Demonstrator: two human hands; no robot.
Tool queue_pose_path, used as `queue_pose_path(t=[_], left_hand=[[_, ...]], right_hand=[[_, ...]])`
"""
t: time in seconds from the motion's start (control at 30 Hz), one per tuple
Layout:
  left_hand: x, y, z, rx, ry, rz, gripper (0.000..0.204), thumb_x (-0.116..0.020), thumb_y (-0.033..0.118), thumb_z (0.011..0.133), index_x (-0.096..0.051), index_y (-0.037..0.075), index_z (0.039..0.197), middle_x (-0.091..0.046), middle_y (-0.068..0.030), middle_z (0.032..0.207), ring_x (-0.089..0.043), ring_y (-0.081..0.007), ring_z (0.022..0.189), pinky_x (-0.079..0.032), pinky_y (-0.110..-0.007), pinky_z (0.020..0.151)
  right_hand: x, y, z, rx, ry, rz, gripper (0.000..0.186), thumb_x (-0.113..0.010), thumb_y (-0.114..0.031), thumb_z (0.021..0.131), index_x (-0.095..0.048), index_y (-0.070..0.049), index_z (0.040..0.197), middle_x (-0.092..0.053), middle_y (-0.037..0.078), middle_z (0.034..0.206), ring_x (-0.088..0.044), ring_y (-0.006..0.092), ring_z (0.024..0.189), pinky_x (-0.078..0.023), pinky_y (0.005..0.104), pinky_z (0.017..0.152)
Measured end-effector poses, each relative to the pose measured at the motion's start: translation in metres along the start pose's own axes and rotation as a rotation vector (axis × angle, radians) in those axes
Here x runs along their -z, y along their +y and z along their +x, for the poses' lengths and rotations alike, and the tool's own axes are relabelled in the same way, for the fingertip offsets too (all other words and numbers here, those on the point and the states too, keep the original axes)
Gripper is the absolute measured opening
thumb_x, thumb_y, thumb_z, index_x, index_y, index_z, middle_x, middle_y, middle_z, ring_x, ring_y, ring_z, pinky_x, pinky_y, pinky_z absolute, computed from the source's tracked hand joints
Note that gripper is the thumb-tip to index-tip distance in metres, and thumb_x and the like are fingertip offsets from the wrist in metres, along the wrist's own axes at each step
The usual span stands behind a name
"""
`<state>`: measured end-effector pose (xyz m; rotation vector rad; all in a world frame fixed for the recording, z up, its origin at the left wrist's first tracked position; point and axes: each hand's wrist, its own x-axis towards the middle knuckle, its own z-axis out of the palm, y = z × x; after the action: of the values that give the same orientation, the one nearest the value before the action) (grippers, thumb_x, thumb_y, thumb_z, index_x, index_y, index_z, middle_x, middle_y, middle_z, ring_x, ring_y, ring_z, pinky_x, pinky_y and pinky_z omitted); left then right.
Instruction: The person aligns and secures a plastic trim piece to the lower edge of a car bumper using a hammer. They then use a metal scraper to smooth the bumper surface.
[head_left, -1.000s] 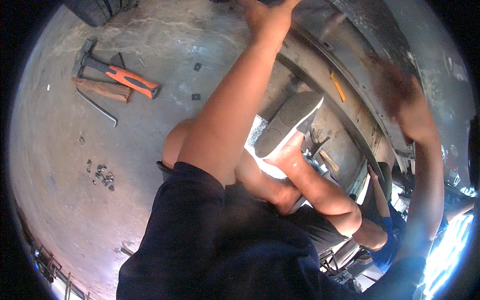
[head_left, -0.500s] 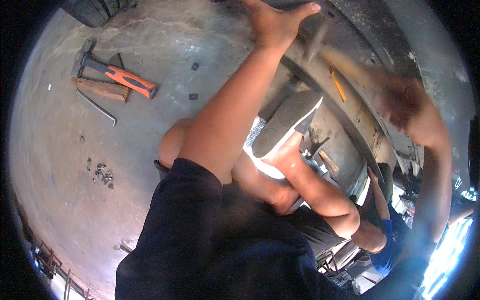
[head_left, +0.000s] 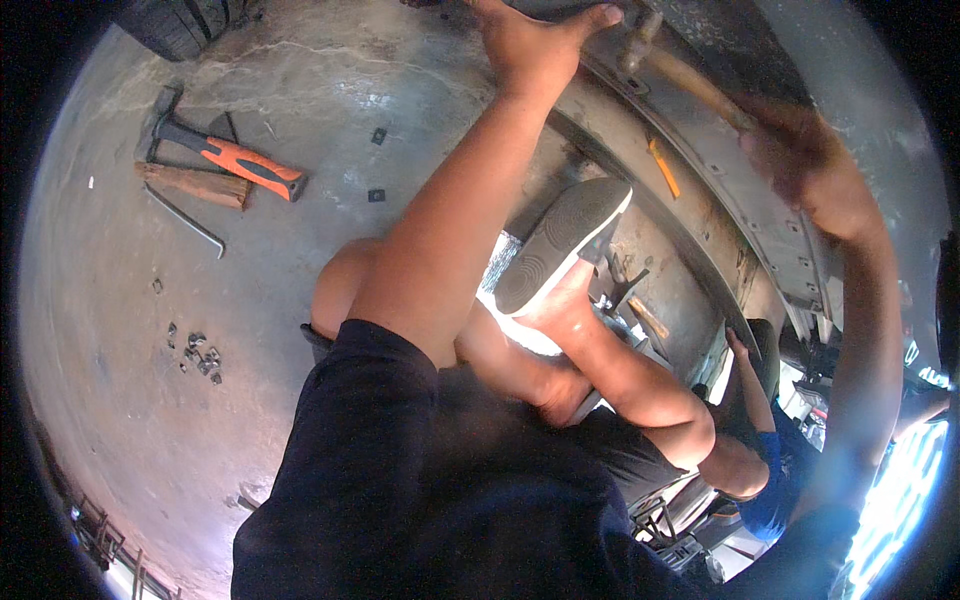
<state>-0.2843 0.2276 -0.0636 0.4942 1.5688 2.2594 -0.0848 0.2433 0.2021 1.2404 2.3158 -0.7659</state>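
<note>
My right hand point(head_left: 805, 165) is closed around the wooden handle of a hammer point(head_left: 695, 85). The hammer's metal head lies against or just over a long dark metal panel point(head_left: 735, 160); I cannot tell if they touch. To the left of the head, my left hand point(head_left: 535, 55) reaches to the top of the view. Its thumb stretches out toward the hammer head over the panel's edge, apart from the other fingers, which are largely cut off by the frame.
An orange-and-black hammer point(head_left: 245, 163), a wood block point(head_left: 200, 186) and a bent metal rod point(head_left: 188, 222) lie on the concrete floor. Small metal pieces point(head_left: 202, 357) are scattered nearer. An orange cutter point(head_left: 662, 168) lies by the panel. Another person's hand point(head_left: 737, 345) touches the panel's lower end.
My right hand and the hammer have moved up in the view, and the hammer is less blurred. My left hand keeps its spread-thumb pose. The whole scene has shifted slightly left.
</note>
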Motion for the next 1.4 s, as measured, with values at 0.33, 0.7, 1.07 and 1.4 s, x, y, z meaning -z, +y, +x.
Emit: queue_pose_path(t=[0.33, 0.7, 1.07, 1.4], left_hand=[[0.002, -0.001, 0.000, -0.094, 0.042, 0.102, 0.143, -0.103, 0.047, 0.063, -0.019, -0.020, 0.156, -0.044, -0.0386, 0.154, -0.045, -0.0450, 0.145, -0.036, -0.045, 0.123], [0.002, -0.001, 0.002, -0.018, 0.006, -0.039, 0.144, -0.103, 0.045, 0.063, -0.015, -0.019, 0.158, -0.044, -0.0382, 0.154, -0.047, -0.0435, 0.144, -0.038, -0.044, 0.121], [0.002, -0.004, 0.007, -0.107, 0.041, 0.042, 0.144, -0.103, 0.046, 0.063, -0.017, -0.022, 0.157, -0.037, -0.0411, 0.158, -0.040, -0.0458, 0.149, -0.032, -0.044, 0.125], [0.001, -0.003, 0.001, -0.113, 0.024, 0.026, 0.144, -0.103, 0.047, 0.063, -0.018, -0.021, 0.157, -0.037, -0.0402, 0.157, -0.039, -0.0463, 0.149, -0.032, -0.045, 0.125]], right_hand=[[0.003, -0.027, 0.000, -0.177, -0.138, -0.165, 0.046, -0.072, -0.018, 0.099, -0.066, -0.011, 0.144, -0.079, 0.014, 0.105, -0.072, 0.0220, 0.087, -0.056, 0.0394, 0.087], [0.001, 0.005, -0.024, 0.103, -0.064, -0.270, 0.048, -0.077, -0.021, 0.094, -0.068, -0.007, 0.139, -0.075, 0.011, 0.099, -0.069, 0.0213, 0.088, -0.056, 0.0362, 0.083], [-0.015, -0.015, -0.024, -0.038, -0.174, -0.193, 0.042, -0.070, -0.015, 0.099, -0.069, -0.007, 0.140, -0.079, 0.013, 0.106, -0.067, 0.0194, 0.092, -0.055, 0.0398, 0.091], [-0.020, -0.009, -0.025, 0.120, -0.214, -0.082, 0.043, -0.074, -0.016, 0.097, -0.068, -0.001, 0.136, -0.076, 0.019, 0.121, -0.073, 0.0245, 0.106, -0.055, 0.0416, 0.096]])
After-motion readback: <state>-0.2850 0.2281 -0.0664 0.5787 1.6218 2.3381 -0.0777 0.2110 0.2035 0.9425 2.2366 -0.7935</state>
